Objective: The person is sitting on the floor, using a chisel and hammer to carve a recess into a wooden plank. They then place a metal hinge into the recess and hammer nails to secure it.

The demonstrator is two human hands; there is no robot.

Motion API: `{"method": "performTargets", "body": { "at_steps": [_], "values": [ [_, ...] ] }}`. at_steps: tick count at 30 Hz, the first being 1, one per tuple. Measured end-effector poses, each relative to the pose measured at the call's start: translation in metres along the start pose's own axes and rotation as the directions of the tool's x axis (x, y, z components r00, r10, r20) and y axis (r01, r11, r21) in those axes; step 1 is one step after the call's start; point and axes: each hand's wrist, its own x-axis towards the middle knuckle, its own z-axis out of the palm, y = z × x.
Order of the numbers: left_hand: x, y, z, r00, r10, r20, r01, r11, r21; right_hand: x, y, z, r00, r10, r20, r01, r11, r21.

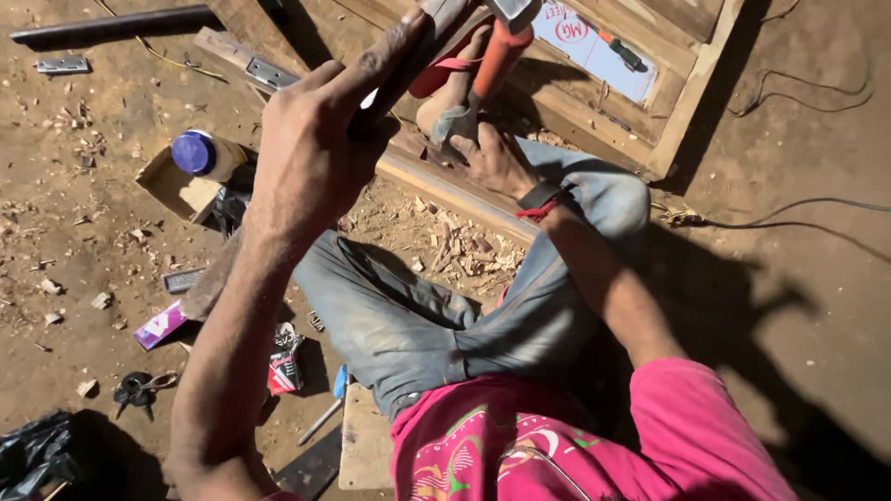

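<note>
I sit on a dirt floor in grey trousers with a wooden frame (685, 104) in front of my knees. My left hand (311, 162) is raised close to the camera, fist closed around a dark chisel-like tool (422, 42) that points up toward the frame. My right hand (492, 160) rests low on the frame's near rail (445, 190) and grips the lower end of a red-handled hammer (501, 57), whose metal head is at the top edge. A foot in a red-strapped sandal (452, 79) sits just behind the hammer. Wood chips (459, 246) lie below the rail.
Metal hinges (272, 72) (61, 65) lie top left near a dark rod (111, 26). A blue-capped bottle (200, 153) sits in a cardboard box (176, 193). Keys (139, 388), a pink packet (160, 325), a black bag (37, 455) and a cable (789, 211) lie around.
</note>
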Motion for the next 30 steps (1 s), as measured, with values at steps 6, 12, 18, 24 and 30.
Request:
{"method": "performTargets", "body": {
  "at_steps": [6,12,18,24,30],
  "values": [
    [-0.004,-0.009,0.006,1.0,0.013,-0.023,-0.014,1.0,-0.017,0.002,0.016,0.004,0.993,-0.104,-0.058,0.098,0.99,-0.099],
    [-0.007,-0.014,0.01,1.0,0.02,-0.007,-0.021,0.999,-0.038,0.003,0.035,0.007,0.992,-0.111,-0.061,0.107,0.993,-0.059],
    [-0.006,-0.017,0.015,1.0,0.003,-0.003,-0.003,1.0,0.022,0.002,0.048,0.012,0.993,-0.102,-0.064,0.095,0.991,-0.099],
    [-0.001,-0.004,-0.003,0.999,0.04,-0.025,-0.039,0.999,0.031,-0.01,0.056,0.019,0.998,-0.063,0.015,0.063,0.997,0.038],
    [0.005,0.012,0.0,0.998,0.055,-0.027,-0.055,0.998,-0.013,-0.017,0.064,0.018,1.0,-0.019,-0.022,0.018,0.999,-0.039]
  ]
}}
